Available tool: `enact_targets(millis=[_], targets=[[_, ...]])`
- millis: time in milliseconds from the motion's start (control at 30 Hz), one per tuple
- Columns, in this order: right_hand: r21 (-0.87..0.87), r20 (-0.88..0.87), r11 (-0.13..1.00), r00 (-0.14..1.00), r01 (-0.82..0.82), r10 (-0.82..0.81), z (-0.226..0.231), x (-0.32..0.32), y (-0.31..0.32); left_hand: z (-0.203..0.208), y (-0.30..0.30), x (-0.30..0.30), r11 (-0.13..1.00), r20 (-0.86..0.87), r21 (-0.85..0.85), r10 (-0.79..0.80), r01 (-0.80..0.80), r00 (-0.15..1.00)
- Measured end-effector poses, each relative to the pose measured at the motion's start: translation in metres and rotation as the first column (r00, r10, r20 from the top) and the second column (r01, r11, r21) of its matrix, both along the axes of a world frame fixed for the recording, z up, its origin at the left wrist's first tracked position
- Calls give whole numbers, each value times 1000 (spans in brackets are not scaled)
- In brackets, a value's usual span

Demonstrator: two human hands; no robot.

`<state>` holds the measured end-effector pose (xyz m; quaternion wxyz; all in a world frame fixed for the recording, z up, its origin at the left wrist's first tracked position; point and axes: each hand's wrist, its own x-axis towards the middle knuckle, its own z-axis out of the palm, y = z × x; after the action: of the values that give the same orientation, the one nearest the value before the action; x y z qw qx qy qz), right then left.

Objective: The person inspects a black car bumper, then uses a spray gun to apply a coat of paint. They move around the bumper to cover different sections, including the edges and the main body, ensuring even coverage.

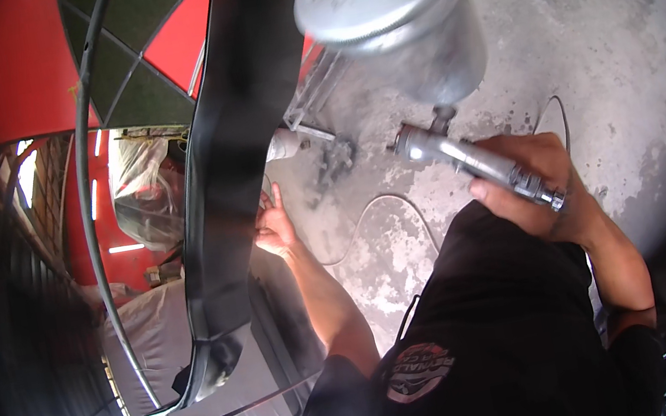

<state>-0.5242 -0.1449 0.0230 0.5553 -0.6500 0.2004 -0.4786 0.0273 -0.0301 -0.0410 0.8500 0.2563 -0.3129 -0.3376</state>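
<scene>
My right hand (pixel 538 182) is wrapped around a silver spray gun (pixel 470 157), its nozzle end pointing toward the upper left. On the gun sits a lidded metal paint cup (pixel 436 58), blurred at its lower part. A long, glossy black curved panel (pixel 213 149), resembling a car bumper, stands upright to the left of the gun, apart from it. Beside the panel's right edge is my left hand (pixel 273 227), its visible fingers stretched out and apart. Part of that hand is hidden by the panel, so whether it touches it I cannot tell.
A thin hose or cord (pixel 397 197) curls across the stained concrete floor (pixel 586 33). Behind the panel stand a grey-covered bulky object (pixel 155 326) and a plastic-wrapped item (pixel 145 191). A thin dark curved strip (pixel 90 204) runs left of the panel, before a red-and-black canopy (pixel 12 77).
</scene>
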Motion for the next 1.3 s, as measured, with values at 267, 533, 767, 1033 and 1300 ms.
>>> enact_targets(millis=[267,533,767,1033,1300], targets=[[-56,-71,995,994,79,-83,5,4,5,-4,2,8,999,-10,-26,-31,31,999],[-159,-13,986,999,49,-51,6,24,22,-13,3,26,997,28,-54,-60,62,998],[-202,24,975,994,-96,103,5,37,27,-11,5,22,999,33,-28,-23,24,999],[-142,31,988,998,63,-59,10,43,27,-13,5,26,974,7,-129,-187,186,982],[-192,69,947,959,-257,274,32,59,40,-35,30,77,996,102,-35,-84,88,991]])
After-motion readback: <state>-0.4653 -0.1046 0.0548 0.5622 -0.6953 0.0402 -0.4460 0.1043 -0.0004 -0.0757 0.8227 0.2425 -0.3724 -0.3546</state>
